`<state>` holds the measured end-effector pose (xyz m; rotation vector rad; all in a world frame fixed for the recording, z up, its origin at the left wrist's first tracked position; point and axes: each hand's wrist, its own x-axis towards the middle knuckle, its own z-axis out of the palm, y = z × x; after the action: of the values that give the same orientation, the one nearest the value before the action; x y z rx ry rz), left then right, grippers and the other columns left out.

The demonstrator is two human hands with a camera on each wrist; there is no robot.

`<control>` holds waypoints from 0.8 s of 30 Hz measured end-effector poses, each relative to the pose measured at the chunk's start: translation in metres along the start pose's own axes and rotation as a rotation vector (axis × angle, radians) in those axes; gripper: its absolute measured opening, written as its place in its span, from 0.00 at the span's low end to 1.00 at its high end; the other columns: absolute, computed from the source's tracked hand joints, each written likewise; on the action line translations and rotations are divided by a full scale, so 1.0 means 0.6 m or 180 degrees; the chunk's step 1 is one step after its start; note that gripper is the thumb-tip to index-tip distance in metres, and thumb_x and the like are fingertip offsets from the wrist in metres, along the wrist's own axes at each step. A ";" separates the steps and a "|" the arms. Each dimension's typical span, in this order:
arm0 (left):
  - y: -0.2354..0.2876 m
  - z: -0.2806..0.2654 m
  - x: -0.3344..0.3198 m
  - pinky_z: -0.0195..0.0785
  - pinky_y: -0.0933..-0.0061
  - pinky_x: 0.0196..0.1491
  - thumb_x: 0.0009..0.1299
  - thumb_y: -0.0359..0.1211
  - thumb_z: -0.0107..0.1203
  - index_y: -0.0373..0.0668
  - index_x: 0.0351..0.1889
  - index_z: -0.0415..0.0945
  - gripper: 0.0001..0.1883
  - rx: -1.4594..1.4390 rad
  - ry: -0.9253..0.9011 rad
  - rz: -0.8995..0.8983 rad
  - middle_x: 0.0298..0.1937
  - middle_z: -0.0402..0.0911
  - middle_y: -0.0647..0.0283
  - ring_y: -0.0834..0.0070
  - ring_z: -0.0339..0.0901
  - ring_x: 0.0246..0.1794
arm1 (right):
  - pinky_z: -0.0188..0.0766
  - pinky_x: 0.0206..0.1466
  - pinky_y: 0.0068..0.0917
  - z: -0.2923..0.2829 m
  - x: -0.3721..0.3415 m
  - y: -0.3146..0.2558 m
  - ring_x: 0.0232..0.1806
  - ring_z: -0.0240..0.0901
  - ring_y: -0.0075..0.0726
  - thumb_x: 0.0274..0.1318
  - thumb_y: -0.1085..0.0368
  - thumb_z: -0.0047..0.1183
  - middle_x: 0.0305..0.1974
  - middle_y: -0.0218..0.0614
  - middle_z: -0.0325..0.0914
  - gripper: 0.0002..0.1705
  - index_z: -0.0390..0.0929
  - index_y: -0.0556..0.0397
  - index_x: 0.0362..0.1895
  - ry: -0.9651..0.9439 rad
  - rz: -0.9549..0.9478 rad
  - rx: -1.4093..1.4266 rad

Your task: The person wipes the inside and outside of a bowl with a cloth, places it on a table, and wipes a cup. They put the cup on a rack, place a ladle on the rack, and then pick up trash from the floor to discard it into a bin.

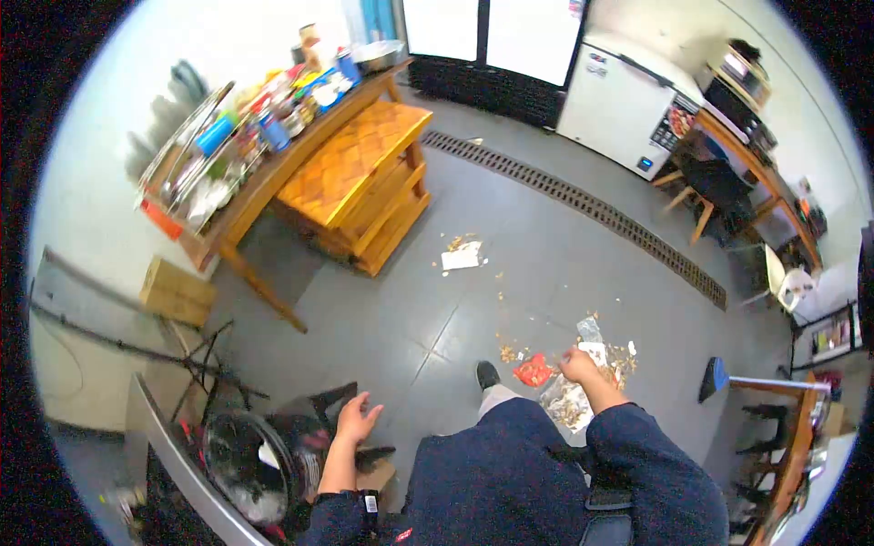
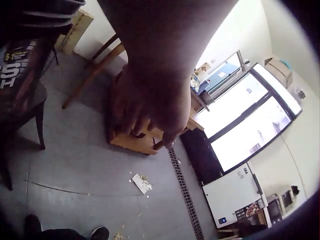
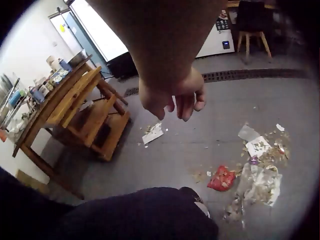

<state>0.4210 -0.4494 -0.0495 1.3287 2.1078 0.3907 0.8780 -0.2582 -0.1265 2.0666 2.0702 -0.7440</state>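
My left hand [image 1: 357,422] hangs in the air at the lower left, fingers loosely bent and holding nothing; the left wrist view shows the same hand [image 2: 155,112] in shadow. In the head view my right hand [image 1: 583,368] overlaps the litter on the floor. The right wrist view has this hand [image 3: 175,95] well above the floor, fingers hanging loose around nothing. Below lie a crumpled red bag [image 3: 221,178], a clear plastic bag [image 3: 257,182] with scraps inside, and a white piece [image 3: 258,146] among scattered brown bits.
Another white piece [image 1: 462,256] with crumbs lies farther off, near the wooden shelf unit [image 1: 364,164]. A cluttered wooden table [image 1: 264,187] stands on the left. A drain grate [image 1: 574,200] crosses the floor before a white chest freezer [image 1: 619,109]. A blue-headed broom [image 1: 716,376] lies right.
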 end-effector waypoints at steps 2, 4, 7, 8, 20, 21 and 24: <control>0.010 0.010 0.040 0.64 0.69 0.40 0.52 0.46 0.55 0.38 0.46 0.65 0.28 -0.0025 -0.0146 -0.0077 0.38 0.73 0.54 0.64 0.71 0.36 | 0.63 0.44 0.34 -0.011 0.030 0.055 0.39 0.68 0.46 0.40 0.49 0.47 0.34 0.46 0.72 0.23 0.73 0.53 0.36 -0.0013 0.0181 0.0086; 0.031 0.012 0.075 0.64 0.69 0.40 0.52 0.44 0.55 0.38 0.47 0.65 0.28 0.0147 -0.0309 -0.0082 0.38 0.73 0.52 0.64 0.71 0.36 | 0.63 0.45 0.34 -0.006 0.023 0.107 0.39 0.68 0.46 0.41 0.49 0.46 0.35 0.46 0.72 0.22 0.73 0.52 0.36 -0.0219 0.0612 0.0277; 0.019 0.046 0.122 0.64 0.69 0.40 0.52 0.42 0.55 0.38 0.47 0.65 0.27 -0.0067 -0.0466 -0.0110 0.39 0.73 0.51 0.64 0.71 0.38 | 0.63 0.43 0.39 -0.028 -0.069 0.151 0.38 0.67 0.53 0.41 0.60 0.43 0.34 0.52 0.71 0.16 0.71 0.59 0.33 0.0846 0.0866 0.0747; 0.045 0.047 0.121 0.64 0.69 0.40 0.52 0.40 0.56 0.38 0.47 0.65 0.26 -0.0109 -0.0497 -0.0083 0.39 0.73 0.50 0.63 0.72 0.38 | 0.63 0.43 0.39 -0.032 -0.110 0.149 0.37 0.68 0.54 0.40 0.61 0.43 0.32 0.52 0.71 0.15 0.71 0.60 0.30 0.1276 0.1123 0.0814; 0.142 0.176 0.129 0.66 0.73 0.34 0.52 0.41 0.57 0.34 0.46 0.65 0.27 0.0412 -0.1508 0.1092 0.34 0.74 0.53 0.68 0.73 0.33 | 0.66 0.33 0.34 0.215 -0.597 0.269 0.28 0.70 0.46 0.42 0.63 0.45 0.24 0.46 0.72 0.10 0.71 0.57 0.23 0.0603 0.3210 0.1585; 0.182 0.177 0.109 0.66 0.73 0.34 0.52 0.41 0.57 0.34 0.45 0.66 0.27 0.0581 -0.1514 0.1261 0.33 0.74 0.54 0.69 0.73 0.33 | 0.66 0.32 0.33 0.224 -0.627 0.276 0.27 0.70 0.45 0.40 0.63 0.46 0.23 0.45 0.72 0.09 0.71 0.57 0.22 0.0900 0.3154 0.1712; 0.241 0.225 0.105 0.65 0.74 0.34 0.52 0.42 0.57 0.35 0.45 0.66 0.27 0.0881 -0.1641 0.1627 0.33 0.74 0.55 0.70 0.73 0.32 | 0.65 0.31 0.32 0.265 -0.703 0.298 0.25 0.69 0.42 0.37 0.62 0.50 0.21 0.42 0.72 0.09 0.72 0.56 0.20 0.1613 0.3305 0.2033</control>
<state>0.5891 -0.3376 -0.0966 1.8941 1.4185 -0.0536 1.0354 -0.7168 -0.1326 3.4133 0.5512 -0.7465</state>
